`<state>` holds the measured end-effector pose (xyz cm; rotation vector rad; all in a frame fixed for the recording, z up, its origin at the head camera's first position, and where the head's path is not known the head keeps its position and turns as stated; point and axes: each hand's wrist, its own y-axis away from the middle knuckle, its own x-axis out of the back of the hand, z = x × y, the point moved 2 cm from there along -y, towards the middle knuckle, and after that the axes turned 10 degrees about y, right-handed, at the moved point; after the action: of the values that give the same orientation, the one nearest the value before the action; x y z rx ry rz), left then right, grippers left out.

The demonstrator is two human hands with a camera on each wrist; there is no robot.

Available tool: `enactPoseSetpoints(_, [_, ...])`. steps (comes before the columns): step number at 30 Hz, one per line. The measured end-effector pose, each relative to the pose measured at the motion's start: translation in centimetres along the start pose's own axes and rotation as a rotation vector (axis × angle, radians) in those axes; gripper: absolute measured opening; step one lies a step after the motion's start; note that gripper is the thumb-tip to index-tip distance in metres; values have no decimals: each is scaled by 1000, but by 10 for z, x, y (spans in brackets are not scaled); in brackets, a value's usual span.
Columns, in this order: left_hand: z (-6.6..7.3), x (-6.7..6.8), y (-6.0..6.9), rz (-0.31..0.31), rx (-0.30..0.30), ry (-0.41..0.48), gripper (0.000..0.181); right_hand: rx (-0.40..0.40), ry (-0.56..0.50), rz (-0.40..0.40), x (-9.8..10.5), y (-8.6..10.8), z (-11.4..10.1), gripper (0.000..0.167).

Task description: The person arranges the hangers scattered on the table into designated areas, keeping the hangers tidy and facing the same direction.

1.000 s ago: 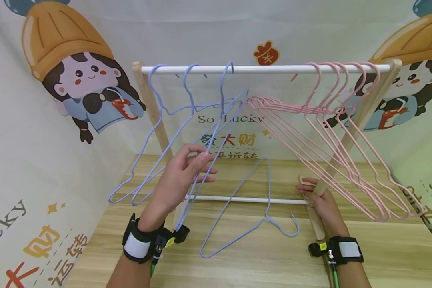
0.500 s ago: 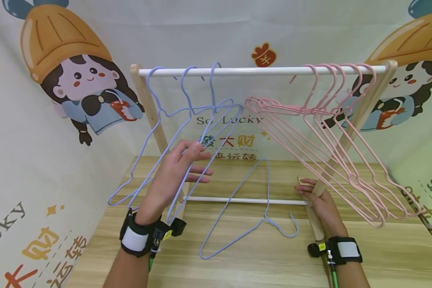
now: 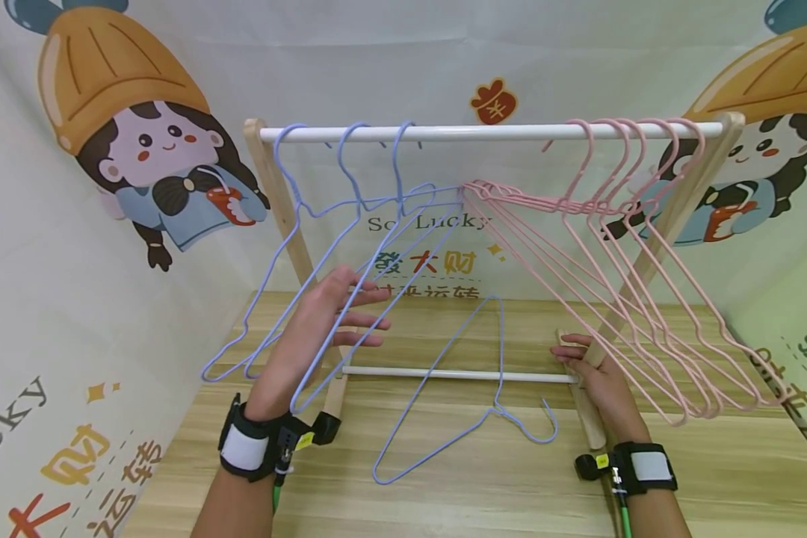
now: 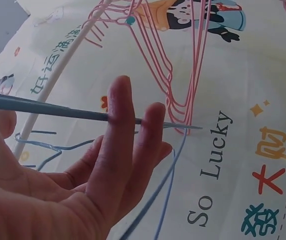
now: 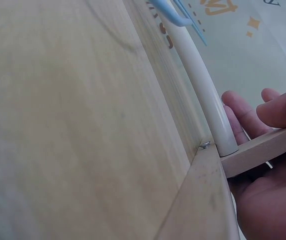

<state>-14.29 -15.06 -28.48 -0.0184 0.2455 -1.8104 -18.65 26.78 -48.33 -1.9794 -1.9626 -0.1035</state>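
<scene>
A small clothes rack with a white top rail and wooden posts stands on the table. Three blue hangers hang on its left part; the innermost blue hanger crosses in front of my left hand. Seen from the left wrist, that hand's fingers are loosely extended, with the blue wire lying across them. My right hand grips the lower right wooden post, thumb on one side and fingers on the other. Another blue hanger lies on the table between the hands.
Several pink hangers hang bunched on the rail's right part, their inner ends close to the blue hangers' ends. A white lower bar joins the rack's feet. A printed cloth covers the walls behind and beside it.
The innermost blue hanger has slid left along the rail, and its hook now sits down on it. My left hand has moved slightly left, its pinch on the wire released. The right hand stays put.
</scene>
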Motion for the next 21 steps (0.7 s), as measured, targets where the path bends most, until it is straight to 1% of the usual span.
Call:
enactPoseSetpoints(4, [-7,2,0,0,15,20,69,13,9,6,0,0,1,35])
enactPoseSetpoints(7, [-13,4,2,-15,29,-5,67,17,0,9,0,1,1,35])
enactPoseSetpoints(11, [-24,6,2,-51,11,-33,67,17,-37,14,-1,2,-1,34])
enactPoseSetpoints(15, [-39,7,2,-92,-14,14,70,-7,-55,1,-1,2,0,34])
enactPoseSetpoints(19, [-54,6,6,-118,9,74,72,-31,-30,-13,-1,1,6,36])
enactPoseSetpoints(21, [-63,4,9,-130,21,103,69,-34,-15,-16,0,1,9,37])
